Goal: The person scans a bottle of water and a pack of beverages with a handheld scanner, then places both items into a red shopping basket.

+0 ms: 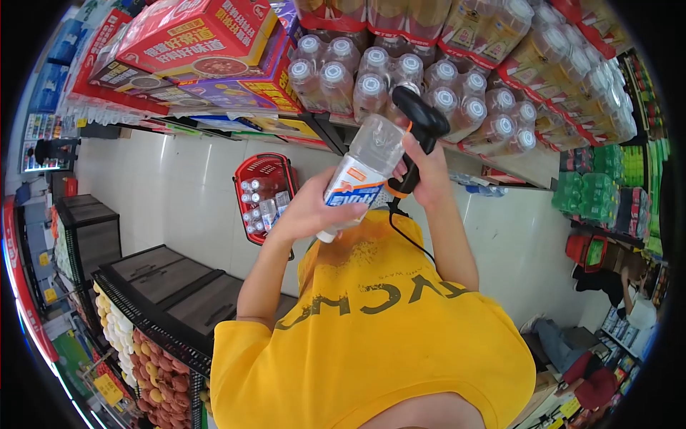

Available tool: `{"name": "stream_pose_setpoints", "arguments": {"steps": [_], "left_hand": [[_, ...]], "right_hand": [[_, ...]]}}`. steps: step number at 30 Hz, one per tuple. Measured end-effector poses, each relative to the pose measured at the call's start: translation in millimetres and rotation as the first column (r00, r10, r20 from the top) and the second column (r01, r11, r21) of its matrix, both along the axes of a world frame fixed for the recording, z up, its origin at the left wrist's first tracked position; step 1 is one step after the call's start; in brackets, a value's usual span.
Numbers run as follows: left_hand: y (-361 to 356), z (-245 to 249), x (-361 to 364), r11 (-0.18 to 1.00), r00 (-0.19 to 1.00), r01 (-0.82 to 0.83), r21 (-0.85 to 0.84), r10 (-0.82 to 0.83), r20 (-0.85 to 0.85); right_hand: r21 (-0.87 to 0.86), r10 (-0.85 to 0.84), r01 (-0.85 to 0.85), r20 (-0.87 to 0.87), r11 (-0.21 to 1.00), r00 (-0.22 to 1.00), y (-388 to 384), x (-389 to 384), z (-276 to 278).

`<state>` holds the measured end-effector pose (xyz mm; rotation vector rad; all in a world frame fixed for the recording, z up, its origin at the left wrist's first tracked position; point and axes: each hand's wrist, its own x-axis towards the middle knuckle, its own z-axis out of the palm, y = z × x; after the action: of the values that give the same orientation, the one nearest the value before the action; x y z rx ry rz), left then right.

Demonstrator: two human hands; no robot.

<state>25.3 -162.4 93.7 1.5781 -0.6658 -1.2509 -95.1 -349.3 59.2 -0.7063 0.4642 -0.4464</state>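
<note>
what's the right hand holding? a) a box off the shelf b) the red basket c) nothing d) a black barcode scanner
d: the right hand grips a black scanner with a cable hanging from it, held close to the bottle in the left hand.

The bottle (361, 168) lies in the left hand (314, 211), and the barcode scanner (421, 121) in the right hand (429, 175) is just to its right. Beyond them a shopping basket (264, 159) stands on the floor (186, 193), before the shelf of bottle packs (371, 79).
</note>
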Motion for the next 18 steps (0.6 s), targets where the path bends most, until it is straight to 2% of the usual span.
{"name": "stream_pose_setpoints", "arguments": {"steps": [1,4,10,13,15,16,18], "left_hand": [[-1,7,2,0.997,0.968,0.01,0.073,-0.028,0.251],[1,20,0,0.986,0.87,0.012,0.165,-0.092,0.484],[6,23,-15,0.99,0.718,-0.099,0.097,0.004,0.696],[7,3,-23,0.986,0.512,-0.16,-0.042,0.119,0.851],[5,-2,-29,0.977,0.462,-0.213,-0.028,0.125,0.878],[4,-3,-31,0.971,0.435,-0.238,-0.023,0.127,0.891],[3,1,-34,0.971,0.486,-0.238,-0.038,0.153,0.86]], "right_hand": [[-0.02,-0.02,0.019,-0.029,1.0,0.999,5,1,-5],[-0.036,-0.063,0.061,-0.066,0.998,0.996,15,4,-11],[-0.062,-0.044,0.043,-0.024,0.997,0.999,20,7,-4],[-0.145,-0.078,0.065,-0.088,0.987,0.993,26,12,6],[-0.26,-0.114,0.07,-0.157,0.963,0.981,32,15,14],[-0.262,-0.123,0.077,-0.165,0.962,0.979,34,17,16],[-0.268,-0.148,0.097,-0.179,0.959,0.973,36,20,17]]}}
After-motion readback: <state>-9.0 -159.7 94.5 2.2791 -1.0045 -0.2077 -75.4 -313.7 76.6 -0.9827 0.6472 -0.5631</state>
